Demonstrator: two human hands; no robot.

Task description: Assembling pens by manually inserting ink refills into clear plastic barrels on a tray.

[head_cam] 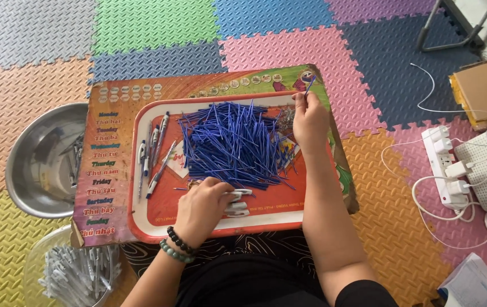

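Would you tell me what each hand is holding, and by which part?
The right hand pinches a blue pen refill near its lower end. The left hand grips several white pen barrels by one end.

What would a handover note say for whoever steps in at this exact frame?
Left hand: closed on a few white pen barrels at the red tray's front edge.
Right hand: pinching one blue refill, lifted above the tray.
Blue refill pile fills the tray's middle; some assembled pens lie at its left.
Steel bowl holds a few pens; clear bowl holds many white barrels.
Most refills remain loose.
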